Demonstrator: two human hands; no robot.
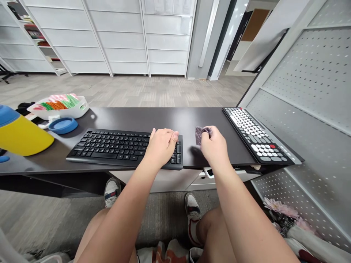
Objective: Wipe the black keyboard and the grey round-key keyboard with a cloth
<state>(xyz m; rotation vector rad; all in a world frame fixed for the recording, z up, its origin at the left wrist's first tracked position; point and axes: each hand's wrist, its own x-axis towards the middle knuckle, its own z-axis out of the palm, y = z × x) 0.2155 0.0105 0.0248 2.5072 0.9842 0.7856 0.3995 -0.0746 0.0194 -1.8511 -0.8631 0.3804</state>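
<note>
My left hand (162, 144) lies over the right part of a black keyboard (111, 144), on top of its keys. The thumb and little finger stand apart, while the middle fingers are foreshortened. My right hand (215, 144) is closed on a small dark cloth (200, 134) with a fine pale pattern. Raised just above the desk, it is to the right of the keyboard, and the cloth sticks out on its left side. Part of the cloth is hidden in the fingers.
The dark desk (153, 117) holds a second keyboard (255, 135) with white, grey and red keys at right. At left are a yellow container with a blue top (23, 133), a blue round lid (63, 125) and a white basket (59, 106). A pegboard panel (309, 80) borders the right.
</note>
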